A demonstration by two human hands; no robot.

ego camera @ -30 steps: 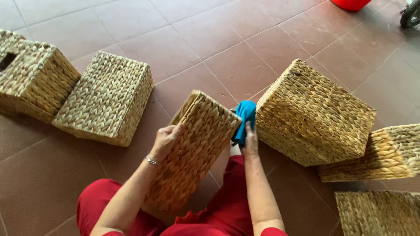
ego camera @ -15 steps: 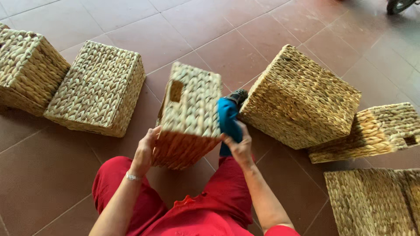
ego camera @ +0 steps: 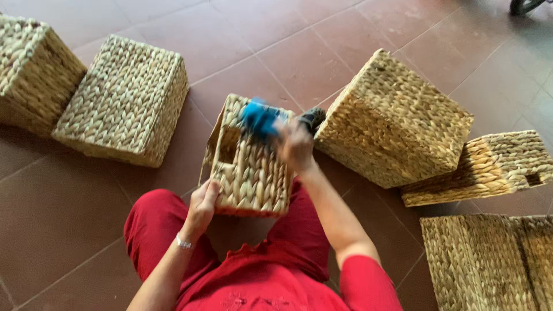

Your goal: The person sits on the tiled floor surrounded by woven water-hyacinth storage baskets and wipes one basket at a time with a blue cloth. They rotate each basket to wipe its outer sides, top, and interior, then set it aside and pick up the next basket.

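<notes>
Reddish floor tiles (ego camera: 322, 52) lay under me; my left hand (ego camera: 203, 203) gripped the square woven straw basket (ego camera: 249, 161) while my right hand (ego camera: 295, 145) clutched what looked like a blurred blue brush (ego camera: 259, 117) against its top, other baskets untouched.

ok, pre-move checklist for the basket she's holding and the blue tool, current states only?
1. Left hand grips the lower left edge of the held basket: ok.
2. Right hand holds the blue tool against the basket top: ok, though blurred.
3. Tool type and working end: cannot tell, motion blur.
4. Basket steadied over the red-clothed lap, handle cutout facing the camera: ok.
5. Large basket sits close beside the right hand: not ok for elbow room.
6. Floor ahead of the basket bare: ok.
</notes>
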